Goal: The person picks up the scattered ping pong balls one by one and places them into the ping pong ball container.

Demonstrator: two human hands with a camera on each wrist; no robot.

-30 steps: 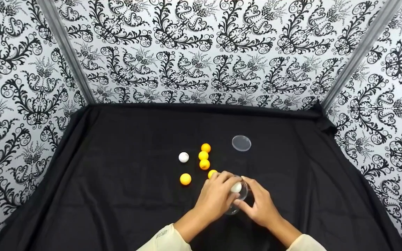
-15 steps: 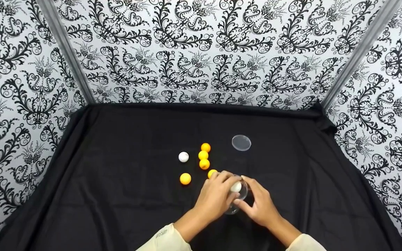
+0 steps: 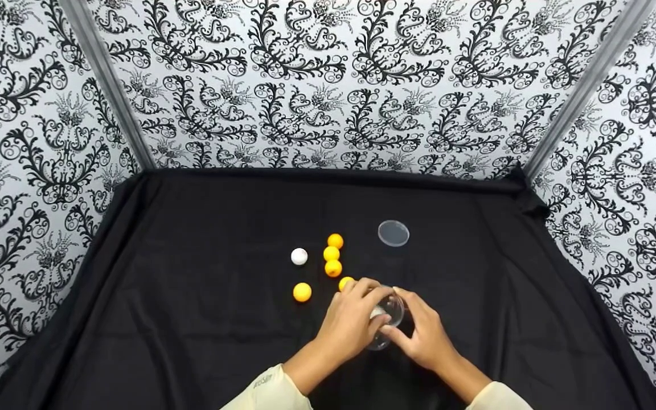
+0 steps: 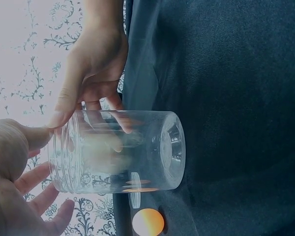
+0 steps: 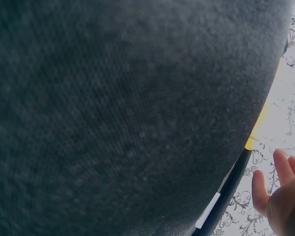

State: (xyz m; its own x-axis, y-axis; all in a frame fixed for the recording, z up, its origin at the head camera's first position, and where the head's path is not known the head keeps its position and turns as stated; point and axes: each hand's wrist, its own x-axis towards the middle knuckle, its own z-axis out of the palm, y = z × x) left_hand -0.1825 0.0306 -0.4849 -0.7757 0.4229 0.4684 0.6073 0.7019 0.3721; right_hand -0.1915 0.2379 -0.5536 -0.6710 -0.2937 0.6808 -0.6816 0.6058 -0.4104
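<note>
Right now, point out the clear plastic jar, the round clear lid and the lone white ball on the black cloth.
clear plastic jar [image 4: 118, 150], left wrist view, side wall.
round clear lid [image 3: 393, 233], head view, flat centre.
white ball [image 3: 299, 256], head view, top.

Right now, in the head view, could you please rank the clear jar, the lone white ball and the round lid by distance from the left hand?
1. Clear jar: held in the left hand.
2. White ball: far-left.
3. Round lid: far-right.

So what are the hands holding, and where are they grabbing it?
Both hands hold a clear plastic jar. The left hand and right hand grip its sides near the open mouth.
</note>
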